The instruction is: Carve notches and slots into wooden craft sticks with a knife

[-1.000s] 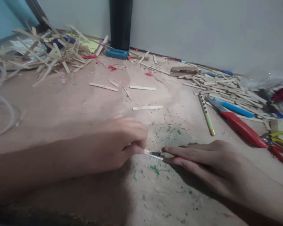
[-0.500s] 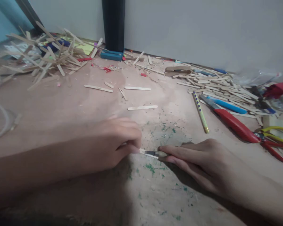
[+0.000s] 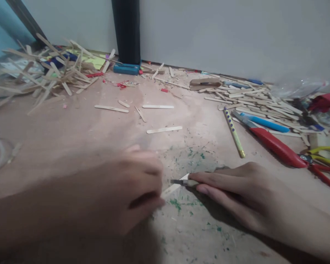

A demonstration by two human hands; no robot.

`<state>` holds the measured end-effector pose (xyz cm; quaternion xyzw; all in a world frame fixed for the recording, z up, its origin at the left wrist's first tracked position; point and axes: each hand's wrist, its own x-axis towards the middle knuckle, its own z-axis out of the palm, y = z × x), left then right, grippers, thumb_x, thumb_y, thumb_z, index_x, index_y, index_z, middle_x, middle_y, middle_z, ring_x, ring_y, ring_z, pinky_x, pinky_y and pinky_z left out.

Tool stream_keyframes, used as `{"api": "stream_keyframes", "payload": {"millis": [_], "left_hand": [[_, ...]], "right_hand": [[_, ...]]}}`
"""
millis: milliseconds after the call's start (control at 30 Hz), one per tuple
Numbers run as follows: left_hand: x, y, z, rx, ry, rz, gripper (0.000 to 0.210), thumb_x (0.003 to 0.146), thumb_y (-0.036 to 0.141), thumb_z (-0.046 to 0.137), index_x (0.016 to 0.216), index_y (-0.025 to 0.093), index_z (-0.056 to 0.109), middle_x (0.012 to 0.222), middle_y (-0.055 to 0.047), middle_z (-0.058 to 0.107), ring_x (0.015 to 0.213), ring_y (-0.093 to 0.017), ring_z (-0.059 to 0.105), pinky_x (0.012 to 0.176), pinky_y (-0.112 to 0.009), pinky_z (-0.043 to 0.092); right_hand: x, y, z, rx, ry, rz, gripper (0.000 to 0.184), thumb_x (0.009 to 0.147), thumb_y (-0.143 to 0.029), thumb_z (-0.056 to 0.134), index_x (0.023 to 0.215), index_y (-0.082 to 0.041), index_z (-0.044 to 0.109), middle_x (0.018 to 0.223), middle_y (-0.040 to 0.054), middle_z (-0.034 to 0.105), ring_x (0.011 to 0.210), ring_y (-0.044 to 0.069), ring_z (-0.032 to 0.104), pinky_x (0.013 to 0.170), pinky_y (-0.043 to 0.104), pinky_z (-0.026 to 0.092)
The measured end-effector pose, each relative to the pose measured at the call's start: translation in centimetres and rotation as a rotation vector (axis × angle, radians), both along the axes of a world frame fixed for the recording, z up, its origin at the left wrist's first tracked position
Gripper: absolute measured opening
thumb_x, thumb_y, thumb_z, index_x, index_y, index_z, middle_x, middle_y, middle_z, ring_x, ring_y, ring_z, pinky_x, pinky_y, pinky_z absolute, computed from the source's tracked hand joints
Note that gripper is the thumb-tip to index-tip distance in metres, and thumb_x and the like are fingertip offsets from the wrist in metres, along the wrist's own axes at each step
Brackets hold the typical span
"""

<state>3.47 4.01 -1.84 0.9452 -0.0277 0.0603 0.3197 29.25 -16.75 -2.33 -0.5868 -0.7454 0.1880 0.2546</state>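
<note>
My left hand (image 3: 143, 187), blurred by motion, pinches one end of a pale wooden craft stick (image 3: 171, 190) low over the table. My right hand (image 3: 236, 190) is closed around the handle of a small craft knife (image 3: 178, 182), whose blade points left and lies across the stick in view. The stick slants up to the right, its far end near my right fingertips. Beyond my hands, several loose craft sticks (image 3: 164, 129) lie on the table, some cut short.
A tangled heap of craft sticks (image 3: 63, 75) rises at back left. More sticks (image 3: 261, 101) are piled at right, beside a dotted pencil (image 3: 233, 132), a blue cutter (image 3: 265, 122), a red-handled knife (image 3: 277, 146) and scissors (image 3: 324, 165). A dark post (image 3: 126, 33) stands at the back.
My left hand has come nearer and swung the craft stick to a steeper slant. My right hand keeps the knife in nearly the same place. The view has shifted slightly.
</note>
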Motion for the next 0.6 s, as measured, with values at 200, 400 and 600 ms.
{"api": "stream_keyframes", "payload": {"millis": [200,400,600], "left_hand": [[0.3,0.7,0.5,0.009,-0.065,-0.049,0.026,0.122,0.021,0.077,0.096,0.022,0.079,0.103,0.001,0.081,0.097,-0.020,0.074,0.096,-0.039,0.051],[0.5,1.4,0.2,0.104,-0.050,-0.102,0.031,0.125,0.041,0.079,0.151,0.025,0.085,0.160,-0.013,0.085,0.150,-0.035,0.080,0.134,-0.052,0.057],[0.8,1.2,-0.9,0.265,-0.020,-0.163,0.051,0.126,0.041,0.076,0.175,0.026,0.076,0.190,-0.019,0.069,0.181,-0.045,0.063,0.158,-0.081,0.033]], "right_hand": [[0.0,0.1,0.7,0.032,0.045,0.005,0.047,0.140,-0.030,0.052,0.112,-0.023,0.088,0.087,0.0043,0.090,0.060,0.017,0.080,0.054,0.029,0.055],[0.2,-0.2,1.7,0.030,-0.016,0.059,0.057,0.143,-0.038,0.045,0.105,-0.025,0.085,0.089,0.0058,0.091,0.059,0.018,0.082,0.050,0.033,0.056],[0.4,-0.4,1.4,-0.017,-0.027,0.054,0.054,0.141,-0.036,0.051,0.098,-0.027,0.082,0.084,0.0029,0.087,0.059,0.018,0.080,0.052,0.033,0.054]]}}
